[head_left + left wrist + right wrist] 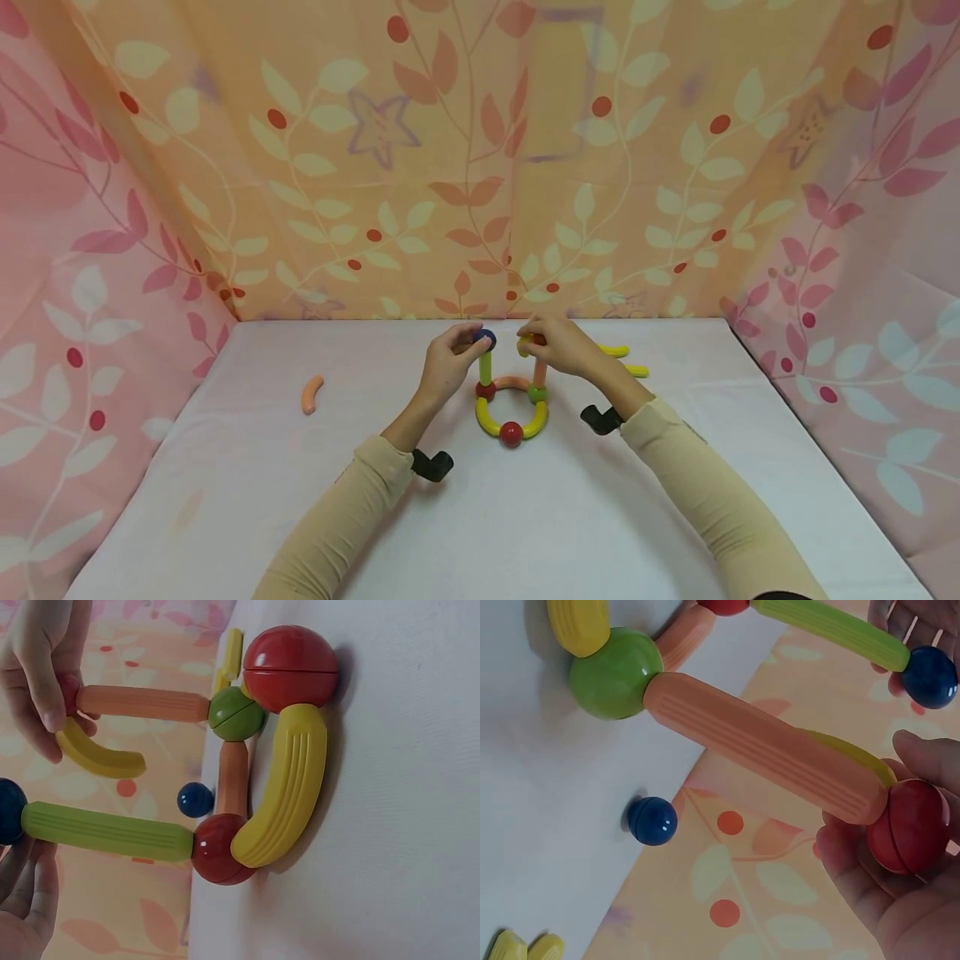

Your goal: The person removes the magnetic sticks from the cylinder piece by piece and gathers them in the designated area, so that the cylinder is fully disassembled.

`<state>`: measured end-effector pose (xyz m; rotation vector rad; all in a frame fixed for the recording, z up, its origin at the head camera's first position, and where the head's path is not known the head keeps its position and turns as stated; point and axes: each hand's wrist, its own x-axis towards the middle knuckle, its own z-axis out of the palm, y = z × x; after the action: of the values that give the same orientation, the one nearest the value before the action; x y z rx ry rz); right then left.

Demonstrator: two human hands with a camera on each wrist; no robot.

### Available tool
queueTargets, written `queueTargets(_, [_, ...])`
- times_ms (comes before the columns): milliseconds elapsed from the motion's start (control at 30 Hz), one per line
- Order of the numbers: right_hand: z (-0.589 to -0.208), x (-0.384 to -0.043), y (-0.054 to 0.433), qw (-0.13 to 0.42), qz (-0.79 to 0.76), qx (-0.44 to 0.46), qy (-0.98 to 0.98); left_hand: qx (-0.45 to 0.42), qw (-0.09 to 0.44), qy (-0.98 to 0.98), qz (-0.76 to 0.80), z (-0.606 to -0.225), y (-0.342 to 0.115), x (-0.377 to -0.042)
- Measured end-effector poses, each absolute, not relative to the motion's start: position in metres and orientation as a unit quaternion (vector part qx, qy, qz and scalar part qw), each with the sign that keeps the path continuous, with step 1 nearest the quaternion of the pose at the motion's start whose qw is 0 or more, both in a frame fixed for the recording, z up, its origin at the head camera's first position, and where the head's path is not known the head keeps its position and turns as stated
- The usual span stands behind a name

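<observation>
A ring of curved rods and balls lies on the table, with a yellow curved rod [289, 787] and a red front ball [512, 434]. Two straight rods stand up from it: a green rod [109, 831] on a red ball [223, 849], and an orange rod [761, 746] on a green ball [616, 673]. My left hand [446, 367] holds the blue ball [930, 677] topping the green rod. Atop the orange rod, my right hand [564, 346] grips a red ball [909, 826], from which another yellow curved rod [101, 756] juts toward the left upright.
To the left lies a loose orange curved rod [312, 395]. Two yellow rods [636, 371] lie right of the structure, behind the right forearm. A loose blue ball [652, 820] sits on the table behind the ring. Patterned cloth walls [480, 167] enclose the back and sides.
</observation>
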<state>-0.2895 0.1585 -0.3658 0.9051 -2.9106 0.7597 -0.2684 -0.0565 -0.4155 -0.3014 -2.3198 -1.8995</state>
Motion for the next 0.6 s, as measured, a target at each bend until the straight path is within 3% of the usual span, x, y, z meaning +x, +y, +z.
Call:
queueTargets(367, [-0.366,-0.282,0.172,0.028,0.259,0.273,-0.926,-0.106,0.064,-0.774,-0.621,-0.416,-0.056,-0.267])
queueTargets(600, [-0.366,-0.277,0.178,0.014,0.320,0.251,-0.913,-0.106,0.064,-0.779,-0.615,-0.415,-0.055,-0.267])
